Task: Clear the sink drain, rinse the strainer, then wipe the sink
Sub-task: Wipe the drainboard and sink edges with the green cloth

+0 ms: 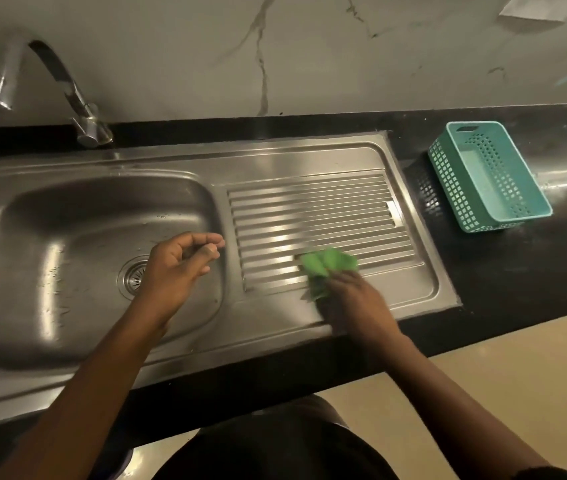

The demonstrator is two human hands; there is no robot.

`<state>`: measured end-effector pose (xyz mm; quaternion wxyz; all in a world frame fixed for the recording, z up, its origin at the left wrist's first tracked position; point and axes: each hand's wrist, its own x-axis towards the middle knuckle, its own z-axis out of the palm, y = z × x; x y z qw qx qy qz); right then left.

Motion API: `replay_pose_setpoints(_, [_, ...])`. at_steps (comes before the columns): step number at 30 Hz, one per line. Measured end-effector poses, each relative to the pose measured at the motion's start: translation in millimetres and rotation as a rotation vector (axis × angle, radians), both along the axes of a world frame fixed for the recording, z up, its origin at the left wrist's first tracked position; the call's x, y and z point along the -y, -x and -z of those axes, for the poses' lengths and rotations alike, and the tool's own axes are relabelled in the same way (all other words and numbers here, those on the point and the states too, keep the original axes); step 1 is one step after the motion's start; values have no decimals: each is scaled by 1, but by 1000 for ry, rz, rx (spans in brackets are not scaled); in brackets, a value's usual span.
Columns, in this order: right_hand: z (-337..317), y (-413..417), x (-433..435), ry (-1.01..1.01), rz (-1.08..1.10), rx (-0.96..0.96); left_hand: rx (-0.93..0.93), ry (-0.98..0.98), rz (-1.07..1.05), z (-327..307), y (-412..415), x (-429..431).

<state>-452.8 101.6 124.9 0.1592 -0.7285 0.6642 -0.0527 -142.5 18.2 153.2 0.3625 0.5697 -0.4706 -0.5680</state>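
At the near edge of the counter (483,306), two bare forearms reach in over the sink (67,258). The right hand (354,299) clutches a green cloth (327,265), pressed onto the ribbed drainboard (316,216) at its near side; the cloth is blurred, so a wiping stroke seems under way. The left hand (178,265) hovers over the right side of the basin, fingers loosely curled, holding nothing.

The strainer (133,277) sits in the drain, partly hidden by the left hand; what shows looks free of debris. Droplets bead the basin floor and left wall. Judged from this, clearing and rinsing appear done and wiping is in hand: drainboard being worked, wet basin likely still to do.

Further back, a steel tap (50,84) stands at the far left rim, spout arched over the basin, no water running. A teal basket (489,174) lies on the black counter right of the sink, well apart from the cloth, apparently empty. Behind, a pale marble-veined wall (275,57). Dim, warm light. Beige floor (517,393) at lower right.
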Motion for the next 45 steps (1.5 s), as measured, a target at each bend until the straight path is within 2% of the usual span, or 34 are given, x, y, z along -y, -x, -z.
replay_pose_setpoints(3, [2, 37, -6, -8, 333, 7, 9, -4, 9, 1, -3, -8])
replay_pose_setpoints(6, [14, 9, -6, 9, 403, 98, 20, -9, 0, 1, -2, -19])
replay_pose_setpoints(8, [21, -36, -9, -4, 295, 139, 21, -11, -22, -3, 2, -27])
replay_pose_setpoints(12, [33, -132, -22, -72, -96, 254, 19, 6, -72, -13, 18, -44])
replay_pose_setpoints(16, [25, -161, -35, -126, -373, 230, 17, 5, -111, -24, 30, -61])
replay_pose_setpoints(22, [12, -52, -34, -156, -290, 174, 71, 29, -161, -29, 21, -89])
replay_pose_setpoints(27, [-4, 90, -50, -147, 64, 69, 115, 35, -220, -22, 4, -116])
replay_pose_setpoints(31, [-11, 125, -50, -170, 163, 51, 127, 7, -269, -17, -8, -137])
replay_pose_setpoints(34, [-4, 100, -52, -156, 81, 50, 131, 3, -307, -17, -17, -148])
replay_pose_setpoints(37, [4, 52, -60, -117, -46, 146, 122, 2, -335, -16, -26, -155])
replay_pose_setpoints(41, [16, -45, -60, -104, -212, 271, 121, 10, -385, -17, -47, -161])
replay_pose_setpoints(45, [25, -141, -44, -140, -367, 234, 133, 19, -431, -19, -74, -168])
